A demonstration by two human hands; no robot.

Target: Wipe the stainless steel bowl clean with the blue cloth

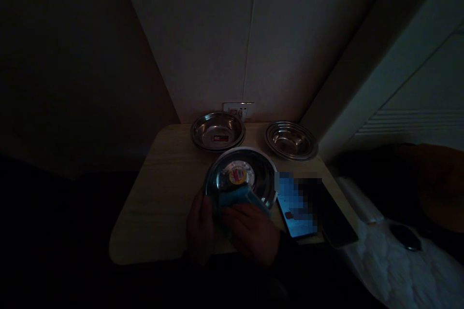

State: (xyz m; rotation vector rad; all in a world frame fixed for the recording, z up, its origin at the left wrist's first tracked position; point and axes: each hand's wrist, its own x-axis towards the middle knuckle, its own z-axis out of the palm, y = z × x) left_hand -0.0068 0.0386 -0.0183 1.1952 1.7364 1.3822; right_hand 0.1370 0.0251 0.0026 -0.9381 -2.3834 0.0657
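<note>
My left hand (pixel 197 227) is at the lower-left rim of the metal bowl (pixel 251 170), which sits near the middle of the frame, in front of me over the table (pixel 155 207). It is too dark there for me to tell whether those fingers are clamped on the rim or merely against it. My right hand (pixel 253 231) has its fingers together, bent over the blue cloth (pixel 235 197) and holding it against the near part of the bowl.

I take this step to be rubbing the bowl with the cloth. To do it well, I'd steady the rim with my left and press evenly with my right, keeping cloth between skin and metal, since a thin rim could be sharp. The round label (pixel 238 175) deserves a lighter stroke, as its edge might lift. I'd keep strokes short towards the right, where the lit phone (pixel 296 215) lies just beside the bowl, and also short towards the top, where the upper-left bowls (pixel 218 130) stand close behind.
</note>
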